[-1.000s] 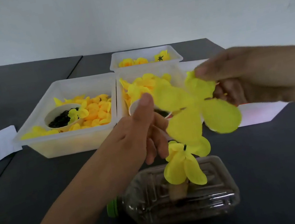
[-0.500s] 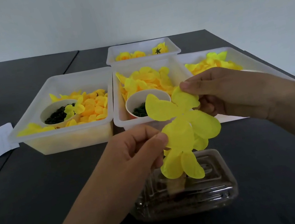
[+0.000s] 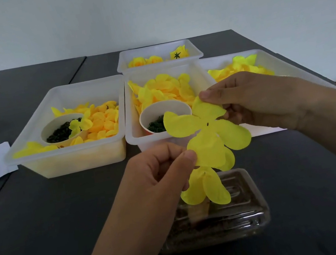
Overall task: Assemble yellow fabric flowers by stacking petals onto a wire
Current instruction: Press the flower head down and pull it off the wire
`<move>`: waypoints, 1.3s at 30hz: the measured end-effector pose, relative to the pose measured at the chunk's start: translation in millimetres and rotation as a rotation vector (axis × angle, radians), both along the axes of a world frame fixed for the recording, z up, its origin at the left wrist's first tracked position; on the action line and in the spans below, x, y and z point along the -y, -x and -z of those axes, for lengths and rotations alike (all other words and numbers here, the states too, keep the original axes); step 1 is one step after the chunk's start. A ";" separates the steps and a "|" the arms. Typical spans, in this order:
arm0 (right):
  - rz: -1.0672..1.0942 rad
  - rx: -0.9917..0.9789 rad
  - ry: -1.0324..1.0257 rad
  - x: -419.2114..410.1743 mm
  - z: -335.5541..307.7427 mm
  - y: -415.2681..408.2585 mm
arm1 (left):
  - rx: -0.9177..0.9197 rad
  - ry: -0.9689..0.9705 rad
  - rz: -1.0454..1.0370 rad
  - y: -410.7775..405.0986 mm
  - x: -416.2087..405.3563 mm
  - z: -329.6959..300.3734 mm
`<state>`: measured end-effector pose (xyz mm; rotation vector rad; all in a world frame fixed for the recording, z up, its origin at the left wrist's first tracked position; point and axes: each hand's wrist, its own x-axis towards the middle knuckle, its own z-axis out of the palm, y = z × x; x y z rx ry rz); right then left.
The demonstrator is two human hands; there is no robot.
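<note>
Two hands hold a yellow petal piece (image 3: 205, 130) flat in the air above a clear bottle (image 3: 215, 215) lying near the desk's front edge, probably to line its small centre hole up with the wire, which is hidden. The right hand (image 3: 256, 101) pinches the top lobe; the left hand (image 3: 161, 173) pinches a lower lobe. The piece is thin fabric with rounded lobes. Smaller petals (image 3: 204, 188) hang just below it.

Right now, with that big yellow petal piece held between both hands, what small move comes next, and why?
Probably lower the large petal piece onto the smaller flower below. Both the left hand and right hand pinch its edges, and its centre hole sits just above that flower.
</note>
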<state>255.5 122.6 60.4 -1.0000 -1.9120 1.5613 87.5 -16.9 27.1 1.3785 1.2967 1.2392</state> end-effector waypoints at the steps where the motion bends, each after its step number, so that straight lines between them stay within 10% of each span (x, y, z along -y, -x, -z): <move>1: 0.001 0.012 0.003 -0.3 2.7 -0.3 | -0.009 -0.002 -0.012 -0.7 -0.4 0.7; 20: -0.013 0.280 -0.144 8.7 63.4 3.6 | -0.386 0.140 -0.094 8.5 14.3 39.4; 39: 0.301 0.035 -0.026 -38.3 18.1 -66.4 | -0.562 0.068 -0.225 45.6 21.0 22.2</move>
